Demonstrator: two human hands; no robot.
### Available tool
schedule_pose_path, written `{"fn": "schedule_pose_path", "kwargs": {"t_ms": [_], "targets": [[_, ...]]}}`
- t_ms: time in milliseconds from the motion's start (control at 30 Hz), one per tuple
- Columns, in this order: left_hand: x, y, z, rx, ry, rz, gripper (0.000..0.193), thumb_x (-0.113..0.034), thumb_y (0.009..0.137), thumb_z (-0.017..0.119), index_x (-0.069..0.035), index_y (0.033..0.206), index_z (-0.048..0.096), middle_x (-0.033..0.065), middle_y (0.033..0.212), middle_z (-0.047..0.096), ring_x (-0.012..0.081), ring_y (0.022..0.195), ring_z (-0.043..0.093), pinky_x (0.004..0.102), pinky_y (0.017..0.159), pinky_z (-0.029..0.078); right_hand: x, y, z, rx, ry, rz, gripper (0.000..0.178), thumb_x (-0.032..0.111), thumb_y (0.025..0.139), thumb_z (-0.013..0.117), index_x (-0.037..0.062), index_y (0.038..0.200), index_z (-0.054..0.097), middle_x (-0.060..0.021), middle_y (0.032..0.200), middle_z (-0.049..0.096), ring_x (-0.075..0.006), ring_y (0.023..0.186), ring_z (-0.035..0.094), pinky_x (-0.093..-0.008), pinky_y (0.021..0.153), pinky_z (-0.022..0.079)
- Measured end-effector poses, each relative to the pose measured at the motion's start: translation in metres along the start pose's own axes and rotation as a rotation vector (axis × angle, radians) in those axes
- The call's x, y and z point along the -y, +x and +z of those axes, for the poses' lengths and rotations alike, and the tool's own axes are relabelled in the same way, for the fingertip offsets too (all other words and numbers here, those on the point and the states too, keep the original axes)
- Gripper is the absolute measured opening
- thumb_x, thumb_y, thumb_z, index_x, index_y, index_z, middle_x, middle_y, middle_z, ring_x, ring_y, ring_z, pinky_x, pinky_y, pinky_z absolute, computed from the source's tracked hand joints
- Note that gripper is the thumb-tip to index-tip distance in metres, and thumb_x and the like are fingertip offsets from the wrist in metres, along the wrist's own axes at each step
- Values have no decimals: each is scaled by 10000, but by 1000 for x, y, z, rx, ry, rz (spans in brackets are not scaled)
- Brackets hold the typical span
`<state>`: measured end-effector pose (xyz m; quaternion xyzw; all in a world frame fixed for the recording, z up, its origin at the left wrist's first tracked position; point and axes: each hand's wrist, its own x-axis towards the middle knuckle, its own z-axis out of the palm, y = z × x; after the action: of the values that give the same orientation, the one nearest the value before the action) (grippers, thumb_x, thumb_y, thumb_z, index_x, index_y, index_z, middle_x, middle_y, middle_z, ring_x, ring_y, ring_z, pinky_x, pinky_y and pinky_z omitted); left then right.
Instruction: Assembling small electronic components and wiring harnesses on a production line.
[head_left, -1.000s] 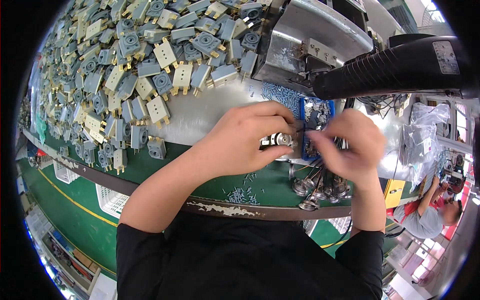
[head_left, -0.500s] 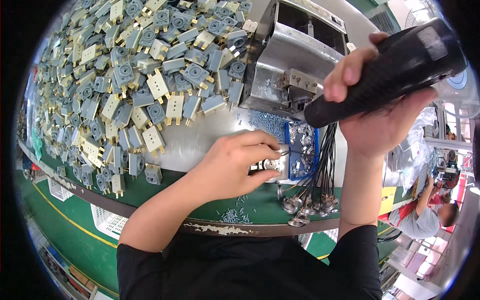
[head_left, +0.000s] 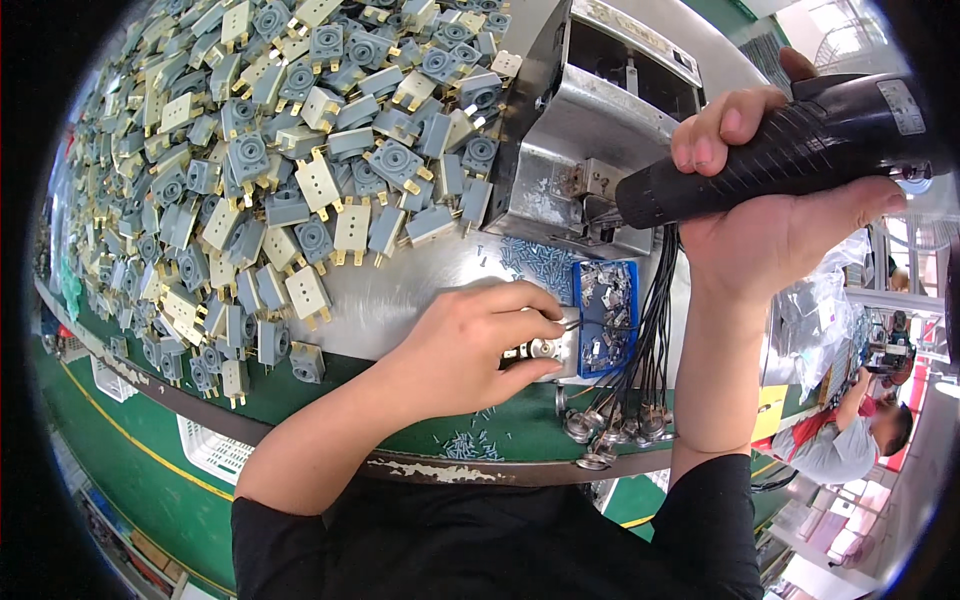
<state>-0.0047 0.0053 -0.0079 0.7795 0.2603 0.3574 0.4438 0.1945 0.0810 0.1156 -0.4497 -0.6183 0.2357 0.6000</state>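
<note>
My right hand (head_left: 745, 235) grips a black electric screwdriver (head_left: 790, 150), fingers wrapped over its ribbed body. It lies nearly level, its front end beside the small block on the front of a worn metal machine (head_left: 545, 195); the bit's tip is hard to make out. On the bench, my left hand (head_left: 465, 340) pinches a small part with a round metal face (head_left: 543, 348) between thumb and fingers. Most of that part is hidden by the hand. A blue tray (head_left: 634, 335) of small metal pieces stands just right of those fingers.
A large heap of grey and cream switch-like blocks (head_left: 320, 180) covers the left bench. Loose screws lie behind the tray (head_left: 535, 262) and near the bench edge (head_left: 465, 447). Black wires (head_left: 655, 330) with round metal ends hang beside the tray. Another person (head_left: 845, 440) is at right.
The screwdriver has swung to a more level pose, its front end nearer the machine's block and its rear end lower. My left hand keeps its pinch on the part. The view has shifted slightly.
</note>
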Motion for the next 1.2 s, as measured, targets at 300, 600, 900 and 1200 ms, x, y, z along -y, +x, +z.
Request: {"fn": "schedule_pose_path", "kwargs": {"t_ms": [300,600,900,1200], "targets": [[0,0,0,-19,12,9,231,-186,830,852,-66,1002,757,48,1121,733,276,945,727,399,795,600,3,-3,2,83,369,-14,1190,1037,773,288,29,1383,456,-73,793,538,-202,606,522,-370,602,455],[1,-3,0,-2,-29,-15,285,-98,779,882,-16,1021,755,119,1116,746,305,964,752,397,844,614,12,-16,-7,180,273,8,1206,1040,765,325,44,1435,437,-64,821,540,-197,600,517,-362,580,451],[1,-3,-1,-5,8,1,297,-95,763,869,-19,1024,749,124,1123,735,332,974,744,396,844,609,27,-77,-16,296,603,161,1182,947,821,495,35,1559,349,-21,801,516,-140,545,517,-322,500,467],[2,-5,0,1,13,-10,304,-110,765,873,-12,1024,747,132,1131,733,338,976,741,407,848,607,21,-89,-14,311,590,94,1190,949,813,501,32,1556,351,-47,813,536,-170,573,549,-339,516,482]]}}
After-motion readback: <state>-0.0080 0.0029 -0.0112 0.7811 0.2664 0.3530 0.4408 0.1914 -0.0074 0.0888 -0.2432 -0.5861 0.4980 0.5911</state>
